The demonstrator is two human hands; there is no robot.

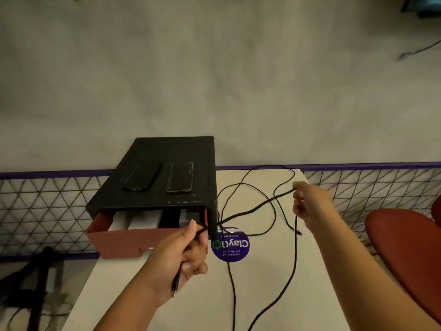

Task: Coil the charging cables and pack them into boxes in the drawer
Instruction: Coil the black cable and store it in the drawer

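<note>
The black cable (253, 207) is soft, light and floppy, so hold it near the plug. Your left hand (181, 249), at 7 o'clock, curls tight round it. The open drawer (119, 242) sits at 8 o'clock. Farther off, at 4 o'clock, your right hand (310, 204) pinches the cable, arm stretched out.

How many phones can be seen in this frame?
2. The left phone and the right phone lie side by side on top of the black drawer unit. The half-open red drawer partly hides its contents.
</note>
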